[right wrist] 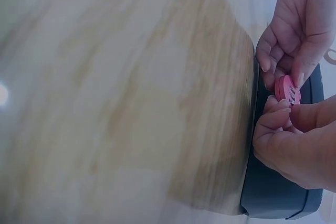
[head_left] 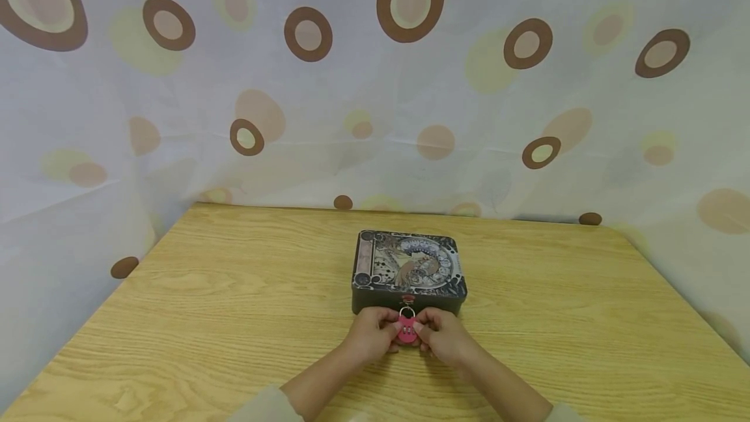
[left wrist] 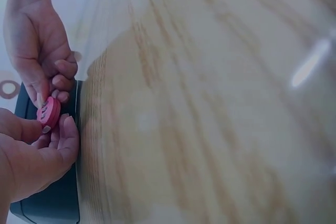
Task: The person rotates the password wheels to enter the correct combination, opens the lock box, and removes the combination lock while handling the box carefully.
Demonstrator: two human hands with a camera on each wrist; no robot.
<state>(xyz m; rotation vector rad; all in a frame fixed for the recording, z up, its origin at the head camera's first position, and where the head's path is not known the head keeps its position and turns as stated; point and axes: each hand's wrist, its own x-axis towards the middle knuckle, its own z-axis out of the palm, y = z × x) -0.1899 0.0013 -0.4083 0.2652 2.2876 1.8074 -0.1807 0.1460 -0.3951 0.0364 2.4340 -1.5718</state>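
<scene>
A pink combination padlock hangs by its shackle at the front clasp of a dark tin box with a patterned lid. My left hand pinches the padlock's left side between thumb and fingers. On its other side, my right hand pinches it the same way. Number dials show on the padlock's face in the head view. Both wrist views show the pink padlock between the fingertips, against the box's dark front wall. Whether the shackle is locked I cannot tell.
The box stands on a wood-grain table, its lid down. Behind and beside the table hangs a pale sheet with brown and yellow circles. Bright light reflects off the tabletop in both wrist views.
</scene>
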